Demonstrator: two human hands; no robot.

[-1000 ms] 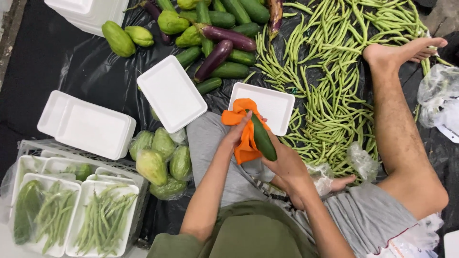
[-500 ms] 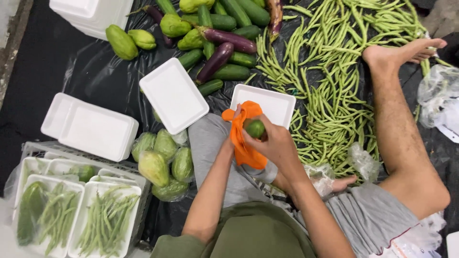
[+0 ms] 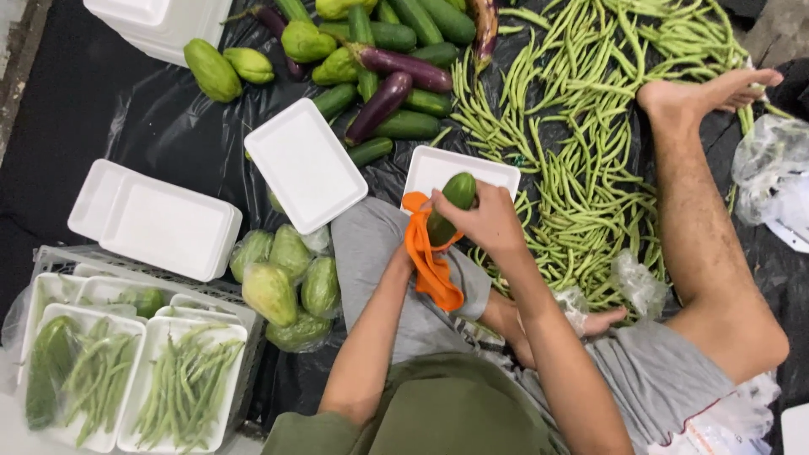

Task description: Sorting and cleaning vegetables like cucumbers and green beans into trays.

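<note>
Sitting on the floor over a black plastic sheet (image 3: 143,126), the person holds a green cucumber (image 3: 448,211) in the right hand (image 3: 489,221), with the fingers closed around its upper half. The cucumber is above the person's lap, just in front of an empty white foam tray (image 3: 438,168), and its long axis runs slanted – the top end points away from the body toward the tray, the lower end points down toward the left hand (image 3: 403,257). An orange cloth (image 3: 428,265) hangs around this lower end and goes down over the grey shorts (image 3: 371,253). The left hand is just beside the cloth and seems to grip it, but its fingers are mostly hidden behind the cloth, so I cannot tell how firmly they close. The right hand is then the nearer one, already on the cucumber, and the left meets it from below along the same axis. Around the person lie a big heap of green beans (image 3: 590,135), more cucumbers and purple eggplants (image 3: 396,80), other white trays (image 3: 305,164), and – at the lower left – a crate (image 3: 126,270) with trays already filled with beans.
</note>
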